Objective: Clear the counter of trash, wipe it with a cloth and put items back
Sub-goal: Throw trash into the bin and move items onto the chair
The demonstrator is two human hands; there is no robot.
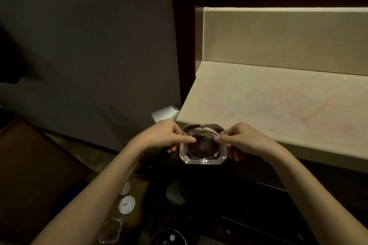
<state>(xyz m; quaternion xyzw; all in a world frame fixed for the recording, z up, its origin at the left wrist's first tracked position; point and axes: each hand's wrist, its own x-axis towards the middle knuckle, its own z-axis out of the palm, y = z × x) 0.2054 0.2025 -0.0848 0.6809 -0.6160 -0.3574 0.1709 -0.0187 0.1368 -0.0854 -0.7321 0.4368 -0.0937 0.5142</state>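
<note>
A clear, eight-sided glass ashtray [203,158] hangs in the air just off the front left corner of the beige counter [278,105]. My left hand [165,135] grips its left side with the thumb over the rim. My right hand [241,137] grips its right side the same way, fingers curled underneath. The counter top bears faint red and blue scribbles and has a raised beige back panel [284,38].
A white cup [165,114] lies on its side by the counter's left corner. Below on the dark floor are white lids [126,204], another white cup [176,192], a second glass ashtray [111,229] and a dark round vessel [169,237]. A grey wall is on the left.
</note>
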